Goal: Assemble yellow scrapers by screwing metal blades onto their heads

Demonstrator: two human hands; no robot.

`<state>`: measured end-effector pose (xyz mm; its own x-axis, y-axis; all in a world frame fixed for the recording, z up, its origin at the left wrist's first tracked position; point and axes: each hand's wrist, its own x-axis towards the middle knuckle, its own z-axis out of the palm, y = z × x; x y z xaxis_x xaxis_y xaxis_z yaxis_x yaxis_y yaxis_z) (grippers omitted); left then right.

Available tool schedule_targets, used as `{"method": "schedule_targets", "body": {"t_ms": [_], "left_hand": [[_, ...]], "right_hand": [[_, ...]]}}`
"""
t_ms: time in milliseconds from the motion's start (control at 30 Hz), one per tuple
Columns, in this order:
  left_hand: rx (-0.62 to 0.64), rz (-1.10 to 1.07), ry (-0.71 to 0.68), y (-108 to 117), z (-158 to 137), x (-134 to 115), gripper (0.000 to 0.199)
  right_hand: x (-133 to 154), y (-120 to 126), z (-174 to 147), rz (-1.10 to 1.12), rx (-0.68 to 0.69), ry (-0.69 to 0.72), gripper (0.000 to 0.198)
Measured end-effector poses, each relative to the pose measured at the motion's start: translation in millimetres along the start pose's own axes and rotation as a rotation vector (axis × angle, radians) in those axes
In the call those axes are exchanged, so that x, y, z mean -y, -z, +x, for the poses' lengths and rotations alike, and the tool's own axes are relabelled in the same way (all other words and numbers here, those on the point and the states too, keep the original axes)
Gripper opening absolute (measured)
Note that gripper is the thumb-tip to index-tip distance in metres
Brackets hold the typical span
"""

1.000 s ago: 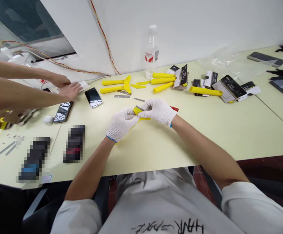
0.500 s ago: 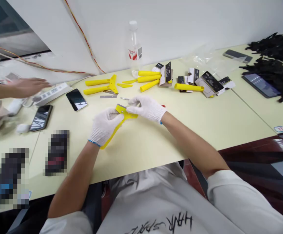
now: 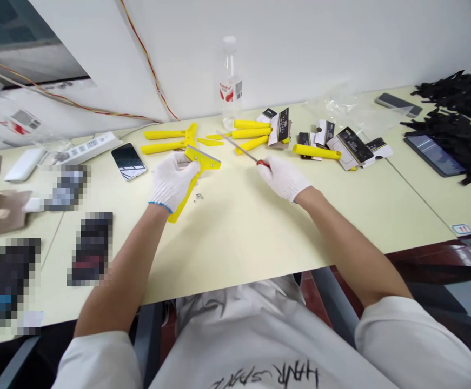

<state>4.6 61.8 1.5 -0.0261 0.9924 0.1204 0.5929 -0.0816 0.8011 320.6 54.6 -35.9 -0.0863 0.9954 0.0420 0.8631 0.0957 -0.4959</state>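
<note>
Both my hands wear white knit gloves. My left hand (image 3: pixel 174 178) is closed around a yellow scraper (image 3: pixel 203 159), its wide head tilted up to the right and its handle pointing down toward me. To the right, my right hand (image 3: pixel 282 177) grips a screwdriver (image 3: pixel 241 149) by its red handle, the thin shaft pointing up and left, apart from the scraper. Small metal screws (image 3: pixel 199 197) lie on the table just below the scraper head. Beyond my left hand are two more yellow scraper handles (image 3: pixel 166 140) and loose yellow pieces (image 3: pixel 211 142).
A clear plastic bottle (image 3: pixel 231 89) stands by the wall. Yellow handles with black cards (image 3: pixel 349 147) lie at the back right. Phones (image 3: pixel 128 162), a power strip (image 3: pixel 91 148) and black strips (image 3: pixel 454 124) are around. Another person's brown-clad arm or item at far left is unclear.
My right hand has moved right, away from the scraper, and the screwdriver shaft now shows. My left hand has raised the scraper slightly. A co-worker's hand at left has left its spot.
</note>
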Motion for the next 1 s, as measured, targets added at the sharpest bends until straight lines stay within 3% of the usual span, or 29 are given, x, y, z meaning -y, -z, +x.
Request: {"method": "schedule_targets", "body": {"t_ms": [100,267,1000], "left_hand": [[-0.105,0.031,-0.062,-5,26,-2,0.016],[-0.175,0.037,-0.122,-16,48,-1,0.011],[-0.18,0.103,-0.112,-29,37,11,0.01]], "right_hand": [[-4,4,-15,0.103,-0.048,0.047,0.027],[-1,-8,-27,0.18,0.122,0.087,0.034],[6,-8,-29,0.146,0.131,0.078,0.032]]}}
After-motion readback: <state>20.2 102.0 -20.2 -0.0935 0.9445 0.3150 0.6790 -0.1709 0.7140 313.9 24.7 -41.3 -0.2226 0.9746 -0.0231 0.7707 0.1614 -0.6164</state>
